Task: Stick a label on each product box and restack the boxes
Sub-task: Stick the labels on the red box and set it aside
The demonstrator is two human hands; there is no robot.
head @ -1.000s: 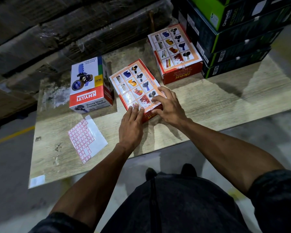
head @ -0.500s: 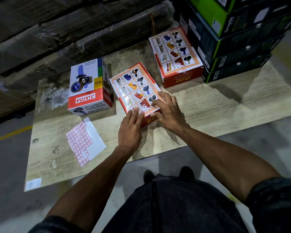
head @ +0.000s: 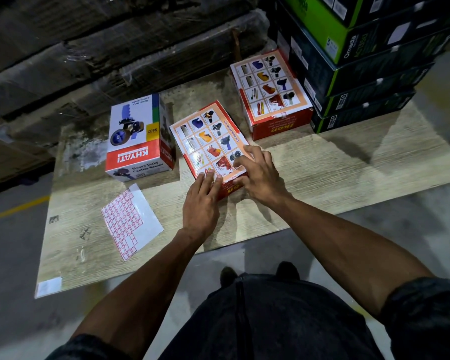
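My right hand [head: 257, 175] has slid nearer, fingertips pressing the flat red-and-orange product box [head: 208, 141]; left hand [head: 200, 201] steadies it, both grips uncurled, so the label seems set.

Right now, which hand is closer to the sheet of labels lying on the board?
Left. The left hand rests on the middle box's near edge, just right of the label sheet; the right hand lies farther right on that box.

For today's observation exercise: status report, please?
Both hands, left and right, pressing on middle box. Label sheet lying left. Nothing in the way.
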